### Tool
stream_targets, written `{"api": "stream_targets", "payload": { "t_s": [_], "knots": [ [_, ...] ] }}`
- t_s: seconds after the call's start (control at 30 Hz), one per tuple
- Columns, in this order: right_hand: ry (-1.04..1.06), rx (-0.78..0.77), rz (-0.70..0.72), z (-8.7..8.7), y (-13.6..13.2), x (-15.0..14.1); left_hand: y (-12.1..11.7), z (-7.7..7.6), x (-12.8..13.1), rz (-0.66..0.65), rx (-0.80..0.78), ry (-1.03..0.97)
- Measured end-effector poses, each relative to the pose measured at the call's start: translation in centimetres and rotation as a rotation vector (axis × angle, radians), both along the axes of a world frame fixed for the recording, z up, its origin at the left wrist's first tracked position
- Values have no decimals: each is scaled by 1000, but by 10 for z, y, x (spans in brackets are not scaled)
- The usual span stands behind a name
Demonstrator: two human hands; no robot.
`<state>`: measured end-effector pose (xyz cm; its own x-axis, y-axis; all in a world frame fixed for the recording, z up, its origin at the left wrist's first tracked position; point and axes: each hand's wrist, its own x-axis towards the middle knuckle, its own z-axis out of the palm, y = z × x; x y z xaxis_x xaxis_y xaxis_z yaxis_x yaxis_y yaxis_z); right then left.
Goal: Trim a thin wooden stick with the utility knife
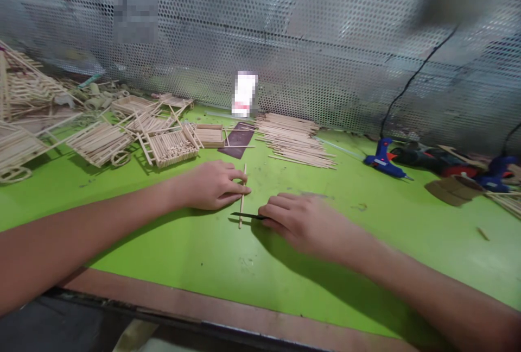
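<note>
Left hand (214, 184): fingers narrowly closed, fingertips (243, 189) pinching a thin wooden stick (242, 205), which stands nearly upright on end on the green workbench (195, 246).

Right hand (305, 225): fingers together and curled over the end of a narrow black strip (249, 215), possibly a blade, which lies low across the stick's lower part. Whether gripped or only pressed: cannot tell.

Beyond the hands: loose pile of wooden sticks (291, 140); dark mat (238, 140); miniature stick cart (100, 143); small stick crate (173, 148).

To the right: blue hot glue gun (382, 159); cardboard scraps (453, 190).

Behind: perforated metal sheet (325, 42).
</note>
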<state>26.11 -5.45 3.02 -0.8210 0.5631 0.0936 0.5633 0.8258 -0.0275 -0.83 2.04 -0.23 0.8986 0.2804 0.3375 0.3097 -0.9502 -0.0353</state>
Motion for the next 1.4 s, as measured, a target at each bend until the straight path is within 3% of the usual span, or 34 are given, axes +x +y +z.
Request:
{"api": "stream_targets", "payload": {
  "t_s": [0.97, 1.2, 1.4],
  "knots": [
    [-8, 27, 58, -3, -7, -5, 4, -7, 0, 25, -83, -25],
    [-52, 22, 30, -6, -9, -7, -11, 10, -1, 4, -49, -56],
    [-43, 33, 65, -11, -9, -8, -33, 20, 5, -171, -37, 61]
  ]
}}
